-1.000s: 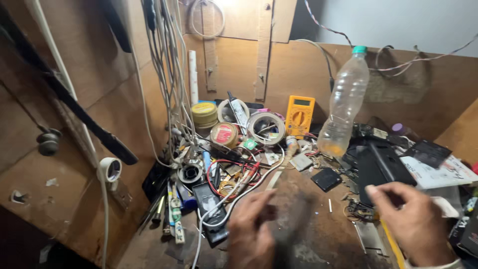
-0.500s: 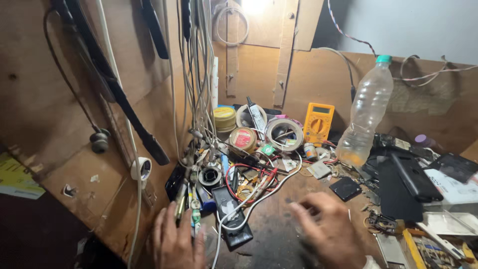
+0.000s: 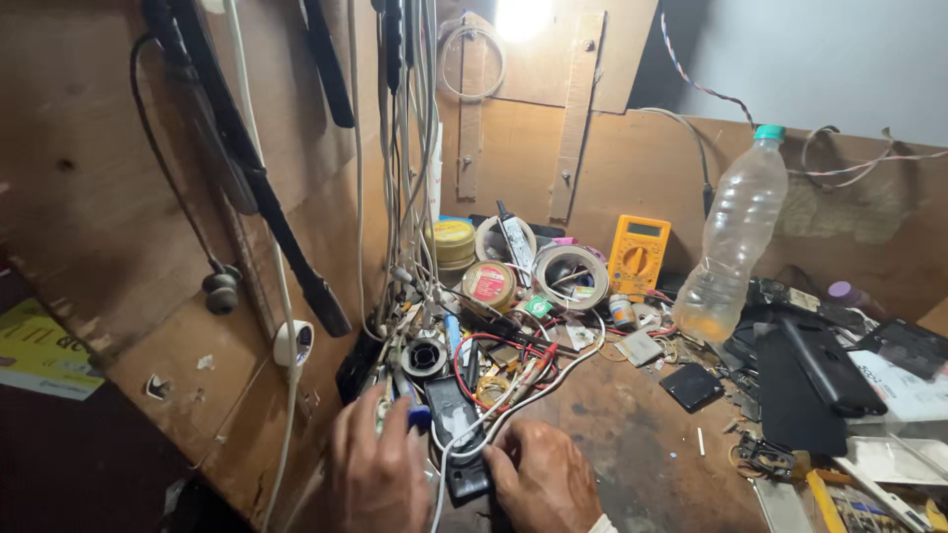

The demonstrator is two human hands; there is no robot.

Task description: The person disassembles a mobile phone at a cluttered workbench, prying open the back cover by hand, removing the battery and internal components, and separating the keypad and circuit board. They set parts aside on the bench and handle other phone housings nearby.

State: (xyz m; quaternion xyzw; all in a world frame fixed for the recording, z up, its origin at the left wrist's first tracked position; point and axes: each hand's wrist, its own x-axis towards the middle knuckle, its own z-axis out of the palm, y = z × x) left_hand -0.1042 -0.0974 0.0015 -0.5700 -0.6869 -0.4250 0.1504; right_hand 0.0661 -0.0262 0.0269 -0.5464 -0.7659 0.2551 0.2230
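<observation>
Now both your hands sit at the near left corner of the bench, where a second ago they were further right, over bare wood. Your left hand (image 3: 378, 472) has travelled from the centre to the tool cluster beside the wooden side wall (image 3: 148, 326); its fingers curl around a small blue-handled tool (image 3: 415, 415), and the grasp looks closed, though the knuckles hide the contact itself. Your right hand (image 3: 545, 479) has crossed from the far right and now rests, fingers bent, against the lower end of the black device (image 3: 456, 434) lying flat among the wires; whether it grips or merely steadies the device cannot be told. A white cable (image 3: 494, 410) runs between the two hands and across the device. The view has also shifted left and down, exposing more of the wall. Read this change as a move from the open work area to the tool pile. The plastic bottle (image 3: 731, 247) and yellow multimeter (image 3: 638, 255) stand well apart, untouched.
</observation>
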